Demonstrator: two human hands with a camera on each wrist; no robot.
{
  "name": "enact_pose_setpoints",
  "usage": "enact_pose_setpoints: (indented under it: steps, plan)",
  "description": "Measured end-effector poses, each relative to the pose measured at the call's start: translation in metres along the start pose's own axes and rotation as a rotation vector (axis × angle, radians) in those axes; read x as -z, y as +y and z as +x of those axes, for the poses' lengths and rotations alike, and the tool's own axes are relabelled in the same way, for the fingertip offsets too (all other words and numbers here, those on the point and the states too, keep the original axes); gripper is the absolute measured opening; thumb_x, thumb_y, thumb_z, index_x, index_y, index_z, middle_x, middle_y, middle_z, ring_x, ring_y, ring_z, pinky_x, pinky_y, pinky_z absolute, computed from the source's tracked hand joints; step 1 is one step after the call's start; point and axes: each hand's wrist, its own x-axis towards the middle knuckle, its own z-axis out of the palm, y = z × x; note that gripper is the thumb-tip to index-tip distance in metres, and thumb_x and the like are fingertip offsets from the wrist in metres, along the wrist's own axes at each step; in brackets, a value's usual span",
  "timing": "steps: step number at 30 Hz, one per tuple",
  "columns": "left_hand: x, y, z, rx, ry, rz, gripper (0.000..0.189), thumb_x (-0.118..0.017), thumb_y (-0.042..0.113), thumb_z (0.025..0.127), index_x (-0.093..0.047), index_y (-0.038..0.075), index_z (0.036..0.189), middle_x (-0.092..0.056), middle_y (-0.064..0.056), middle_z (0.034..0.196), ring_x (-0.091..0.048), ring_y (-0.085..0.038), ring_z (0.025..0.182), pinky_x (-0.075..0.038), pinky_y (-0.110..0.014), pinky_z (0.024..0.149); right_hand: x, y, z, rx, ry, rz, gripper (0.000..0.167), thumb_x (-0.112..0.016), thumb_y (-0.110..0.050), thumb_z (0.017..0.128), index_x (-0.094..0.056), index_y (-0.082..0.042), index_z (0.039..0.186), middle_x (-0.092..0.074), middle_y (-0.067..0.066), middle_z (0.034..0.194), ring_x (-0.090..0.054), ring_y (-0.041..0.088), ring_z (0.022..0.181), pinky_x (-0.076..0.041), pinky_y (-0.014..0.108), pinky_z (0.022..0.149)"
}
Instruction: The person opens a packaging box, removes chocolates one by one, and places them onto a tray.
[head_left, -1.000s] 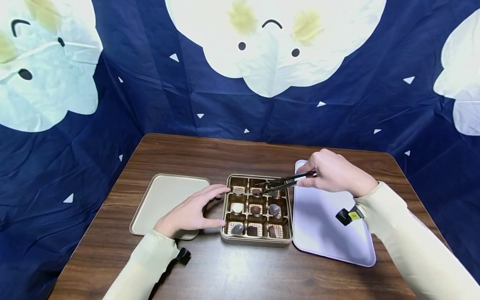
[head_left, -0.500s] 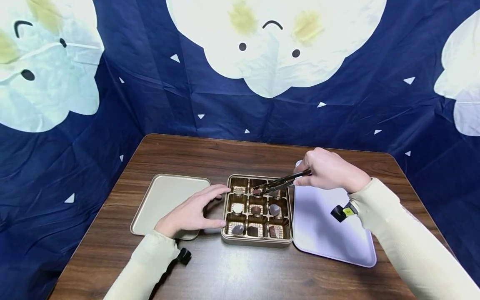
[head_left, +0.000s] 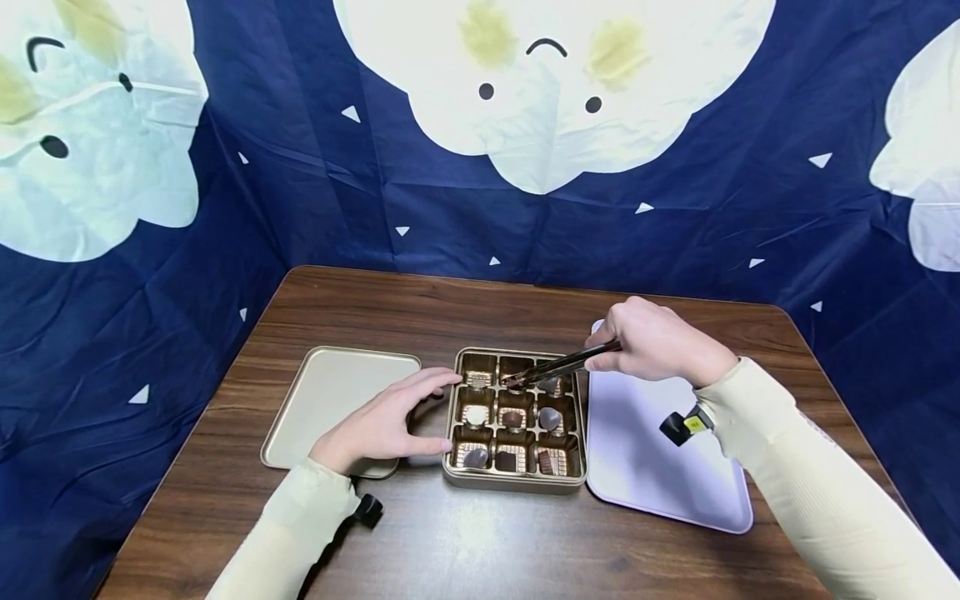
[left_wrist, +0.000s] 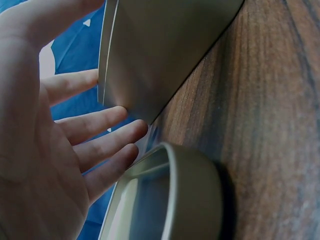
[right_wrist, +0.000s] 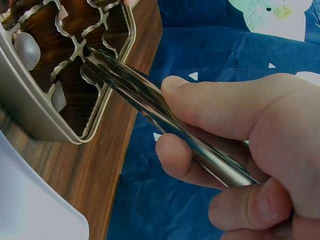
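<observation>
My right hand (head_left: 652, 340) pinches a pair of shiny dark metal tongs (head_left: 566, 364) between thumb and fingers. The tongs slant down to the left, their tips in the back middle compartment of a gold tin box (head_left: 513, 485). A dark chocolate (head_left: 513, 382) lies at those tips, partly hidden by them. Other chocolates, such as a white one (head_left: 474, 415) and a grey one (head_left: 550, 418), sit singly in the divided compartments. With thumb and fingers spread, my left hand (head_left: 378, 421) touches the tin's left side; in the left wrist view its fingertips meet the wall (left_wrist: 155, 55).
Left of the tin, partly under my left hand, lies the flat gold lid (head_left: 330, 400). A pale lilac tray (head_left: 660, 467) stands close against the tin's right side. Behind the wooden table (head_left: 420, 312) hangs a blue curtain (head_left: 450, 217) with cloud prints.
The tongs' arms have come together at the chocolate in the back middle compartment. My right hand has shifted slightly left, while my left hand keeps its place.
</observation>
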Motion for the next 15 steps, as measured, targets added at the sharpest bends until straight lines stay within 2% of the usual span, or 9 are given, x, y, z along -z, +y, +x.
enact_pose_setpoints:
  steps: [9, 15]
  plan:
    - [0.0005, -0.0001, 0.0004, -0.006, -0.001, -0.005, 0.093, -0.086, 0.052, 0.083, -0.044, 0.018, 0.159, -0.045, 0.004, 0.160, -0.058, -0.023, 0.133, -0.045, -0.051, 0.114, -0.0026, 0.0023, -0.0042, 0.008, 0.001, 0.018, 0.004, -0.085, -0.030, 0.089, -0.085, -0.026, 0.088, -0.055, -0.021, 0.058, -0.039, 0.001, 0.051, -0.030, 0.025, 0.045]
    - [0.0011, -0.0001, 0.0008, -0.016, -0.001, 0.003, 0.092, -0.086, 0.050, 0.084, -0.045, 0.017, 0.159, -0.046, 0.003, 0.159, -0.058, -0.023, 0.132, -0.045, -0.050, 0.114, -0.0037, 0.0050, -0.0080, 0.051, 0.029, 0.036, 0.002, -0.084, -0.027, 0.091, -0.085, -0.025, 0.091, -0.062, -0.021, 0.064, -0.039, -0.002, 0.051, -0.030, 0.024, 0.046]
